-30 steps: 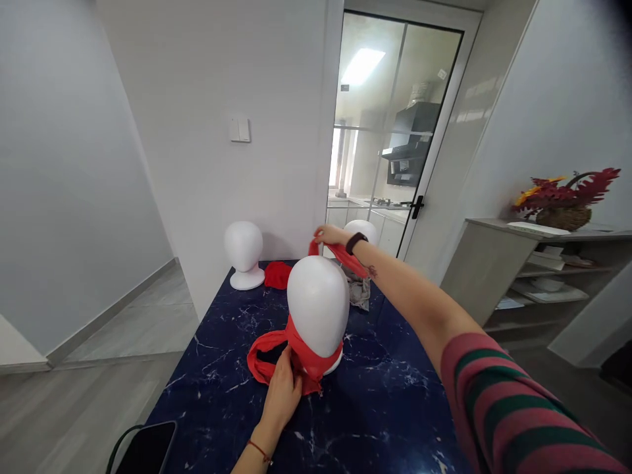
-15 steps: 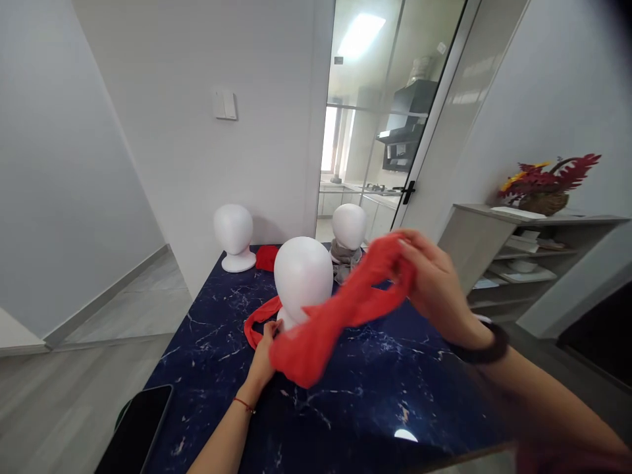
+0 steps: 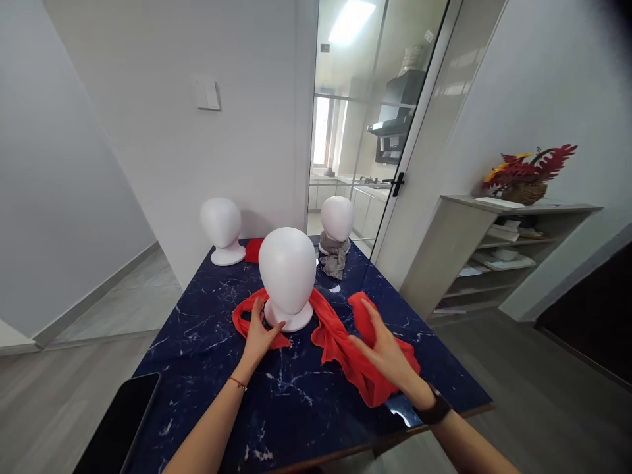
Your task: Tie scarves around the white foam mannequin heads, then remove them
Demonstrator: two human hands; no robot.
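Observation:
A white foam mannequin head (image 3: 288, 270) stands upright at the middle of the dark blue marbled table. Behind its neck passes a red scarf (image 3: 336, 332), one end looped on the left and the longer end spread over the table to the right. My left hand (image 3: 261, 336) is open by the left side of the head's base, thumb and fingers apart, next to the looped end. Over the right part of the scarf, my right hand (image 3: 382, 349) is open with its fingers spread; whether it touches the cloth is hard to tell.
Farther back stand a bare white mannequin head (image 3: 221, 224), a folded red cloth (image 3: 253, 250) and another head (image 3: 338, 218) wearing a grey scarf (image 3: 334, 255). A black phone (image 3: 118, 421) lies at the left front edge. A shelf unit (image 3: 444, 250) stands to the right.
The red scarf's end, held up in my right hand before, now lies on the table to the right. My right hand has let go and lowered. The view has shifted slightly.

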